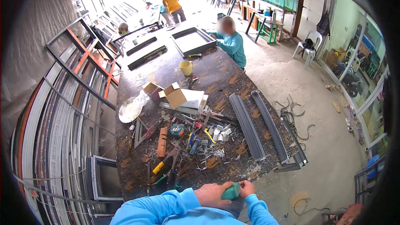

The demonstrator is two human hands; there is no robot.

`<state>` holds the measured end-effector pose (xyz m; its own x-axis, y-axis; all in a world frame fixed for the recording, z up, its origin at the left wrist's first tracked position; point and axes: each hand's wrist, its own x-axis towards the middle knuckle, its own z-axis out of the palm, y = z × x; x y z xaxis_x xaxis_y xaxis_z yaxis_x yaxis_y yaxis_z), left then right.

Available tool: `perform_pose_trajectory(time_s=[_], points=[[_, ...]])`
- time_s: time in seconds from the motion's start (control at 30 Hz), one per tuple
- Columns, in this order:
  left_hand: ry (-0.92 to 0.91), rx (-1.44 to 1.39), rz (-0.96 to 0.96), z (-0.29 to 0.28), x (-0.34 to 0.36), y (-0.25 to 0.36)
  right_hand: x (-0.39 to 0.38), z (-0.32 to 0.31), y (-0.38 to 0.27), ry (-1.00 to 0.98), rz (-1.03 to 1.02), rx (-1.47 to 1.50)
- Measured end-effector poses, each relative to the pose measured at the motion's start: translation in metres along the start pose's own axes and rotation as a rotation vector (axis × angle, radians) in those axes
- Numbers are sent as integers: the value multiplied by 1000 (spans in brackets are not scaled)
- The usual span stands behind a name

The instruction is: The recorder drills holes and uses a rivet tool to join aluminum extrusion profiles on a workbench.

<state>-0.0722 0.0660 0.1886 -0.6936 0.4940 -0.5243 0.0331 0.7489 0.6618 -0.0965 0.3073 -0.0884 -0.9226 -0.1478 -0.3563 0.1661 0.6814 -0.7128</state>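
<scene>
Close to my body, at the table's near edge, my left hand (211,194) is wrapped round a small green object (231,191) with a flat-sided, rounded shape. Its exact kind I cannot make out. Right beside it, my right hand (246,188) has its fingers curled together near the green object's end; whatever they pinch, if anything, is hidden. On the table ahead lie pliers with a yellow grip (158,167), a reddish-brown block (162,142), a teal and black tape measure (177,130), a blue-handled tool (194,146) and several short white pieces (221,133).
Dark metal profiles (248,127) lie along the table's right side. An open cardboard box (174,96), a plate (130,109) and a yellow mug (186,68) stand farther off. A person (233,46) works at the far right by a frame (193,41). Cables (291,114) trail on the floor.
</scene>
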Motion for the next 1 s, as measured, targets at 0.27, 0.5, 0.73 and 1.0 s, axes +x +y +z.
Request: perform_pose_trajectory(time_s=[0.27, 0.5, 0.73, 1.0], points=[[-9, -129, -28, -1, -74, -20, -47, -11, -7, 246, -138, -81], [376, -264, -69, -23, -106, -59, -15, -1, -84, 355, -334, 29], [228, -322, -206, -24, -93, -82, -9, 68, -95, 247, -410, -232], [141, -272, -154, -15, -72, -80, -26, 70, -87, 145, -341, -165]])
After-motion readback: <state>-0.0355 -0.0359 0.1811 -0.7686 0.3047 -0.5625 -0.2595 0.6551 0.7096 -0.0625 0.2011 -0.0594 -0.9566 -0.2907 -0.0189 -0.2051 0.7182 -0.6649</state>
